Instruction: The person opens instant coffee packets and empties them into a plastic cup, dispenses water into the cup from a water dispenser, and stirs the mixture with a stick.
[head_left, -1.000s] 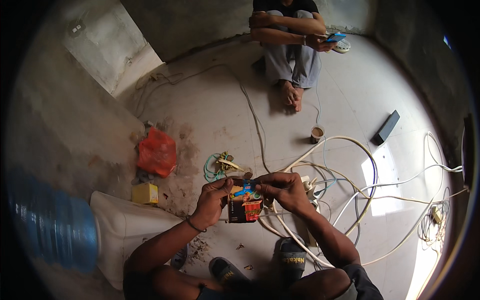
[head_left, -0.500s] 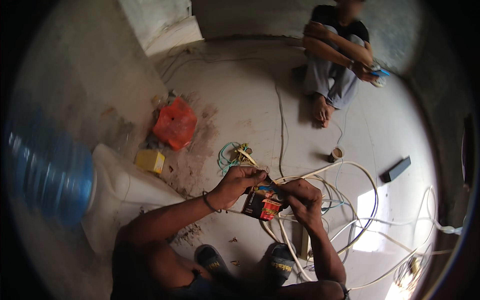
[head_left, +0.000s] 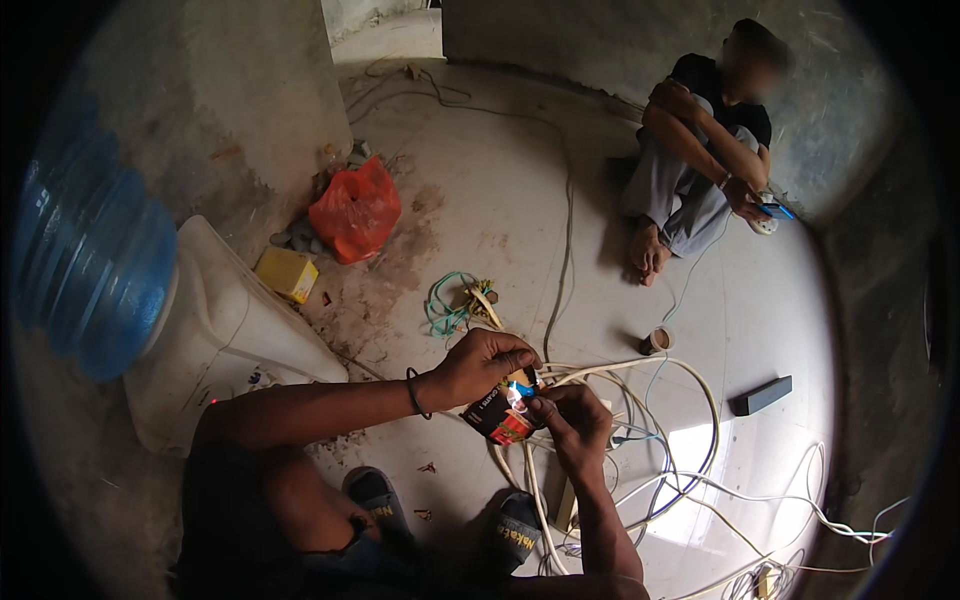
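Note:
Both my hands hold a small black and red printed packet (head_left: 497,417) above the floor, between my knees. My left hand (head_left: 478,370) is closed, thumb and fingers pinching its upper edge. At the packet's right side, my right hand (head_left: 578,425) grips it with the thumb across its front. A bright glare lies on the packet, and a tan patch shows at its top between the hands; I cannot make out whether that is its inside. Beneath the hands, loops of white cable (head_left: 715,400) lie on the floor.
A white water dispenser (head_left: 235,330) with a blue bottle (head_left: 110,265) stands left, near a red plastic bag (head_left: 356,210) and yellow box (head_left: 287,274). Ahead lie tangled green wires (head_left: 450,305), a cup (head_left: 657,341) and a dark block (head_left: 762,396). A person (head_left: 700,150) sits far right with a phone.
My view has shifted, and my hands appear slightly further left. The packet has tilted, and my hands are closer together on it; both still hold it.

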